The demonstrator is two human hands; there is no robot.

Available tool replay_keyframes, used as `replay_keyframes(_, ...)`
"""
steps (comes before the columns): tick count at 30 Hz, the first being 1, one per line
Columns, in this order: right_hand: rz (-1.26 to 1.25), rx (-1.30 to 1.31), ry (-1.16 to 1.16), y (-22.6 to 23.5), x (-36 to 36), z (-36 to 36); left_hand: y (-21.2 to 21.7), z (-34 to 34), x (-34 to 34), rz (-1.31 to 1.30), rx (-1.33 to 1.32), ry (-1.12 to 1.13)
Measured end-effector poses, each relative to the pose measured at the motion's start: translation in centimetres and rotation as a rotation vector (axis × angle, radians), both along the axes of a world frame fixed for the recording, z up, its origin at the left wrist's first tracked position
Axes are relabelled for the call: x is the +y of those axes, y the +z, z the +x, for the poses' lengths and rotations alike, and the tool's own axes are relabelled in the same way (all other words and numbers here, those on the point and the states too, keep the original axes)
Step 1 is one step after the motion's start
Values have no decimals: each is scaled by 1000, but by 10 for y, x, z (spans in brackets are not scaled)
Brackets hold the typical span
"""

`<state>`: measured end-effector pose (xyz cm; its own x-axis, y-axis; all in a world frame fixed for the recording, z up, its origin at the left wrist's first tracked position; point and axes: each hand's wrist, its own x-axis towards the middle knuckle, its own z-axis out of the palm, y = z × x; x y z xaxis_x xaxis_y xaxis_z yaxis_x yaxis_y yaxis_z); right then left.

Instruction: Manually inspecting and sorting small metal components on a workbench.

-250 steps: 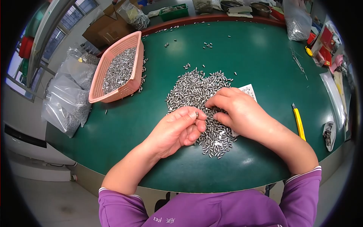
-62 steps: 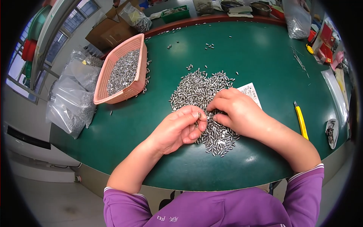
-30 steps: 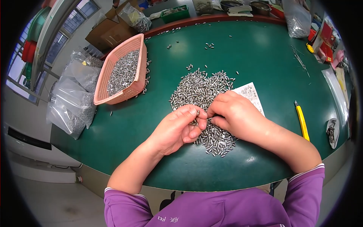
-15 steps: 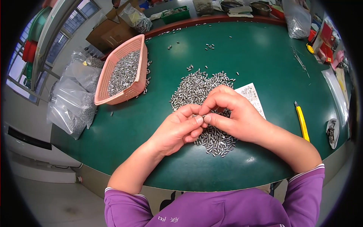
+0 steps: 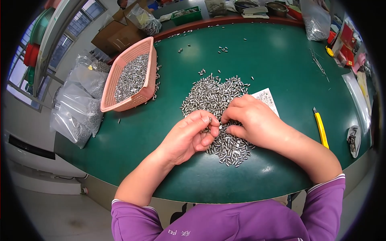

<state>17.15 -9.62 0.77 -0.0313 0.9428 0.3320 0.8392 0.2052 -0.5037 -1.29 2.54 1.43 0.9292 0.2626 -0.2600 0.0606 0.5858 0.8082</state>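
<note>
A heap of small silver metal pins [image 5: 207, 94] lies on the green table [image 5: 281, 52], directly under and beyond my hands. My left hand [image 5: 187, 136] is closed at the heap's left side, with a small metal pin [image 5: 210, 120] pinched between thumb and forefinger. At the heap's right side, my right hand [image 5: 257, 122] reaches in over the pins. Its thumb and curled fingers are apart, and I see nothing held between them. The fingertips of the two hands are close but not touching.
Left of the heap, a pink plastic basket [image 5: 152, 74] holds many similar pins, with clear bags [image 5: 76, 108] of parts beside it. A printed paper slip [image 5: 268, 99] lies behind my right hand. Farther right are a yellow cutter knife [image 5: 321, 130] and a small white pouch [image 5: 354, 140].
My hands have separated from a shared pinch. The right has moved slightly right and down to the heap, its fingers parting; the left stays nearly still, with the pin now visible.
</note>
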Motion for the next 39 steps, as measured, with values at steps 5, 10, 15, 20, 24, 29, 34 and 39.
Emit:
replay_keyframes(5, 83, -60, 59, -5, 3, -3, -2, -2, 3, -15, -18, -20)
replay_keyframes(10, 118, -58, 31, -1, 2, -4, 0, -1, 0, 15, 4, 31)
replay_keyframes(15, 38, -97, 11, 16, -6, 1, 1, -2, 2, -3, 13, 50)
replay_keyframes(20, 17, -67, 2, 3, -4, 2, -1, -1, 3, -1, 13, 40)
replay_keyframes(24, -1, -123, -32, 0, -1, 0, -1, 0, 2, 17, 30, 19)
replay_keyframes(29, 112, 100, -41, 11, 3, -2, 0, 0, 1, 43, 47, 28)
replay_keyframes(34, 169, 313, 39, 12, 7, -5, 0, 0, -1, 95, 58, 22)
replay_keyframes(39, 241, 254, 116, 10, 7, -9, 6, 0, -3, 74, 47, -69)
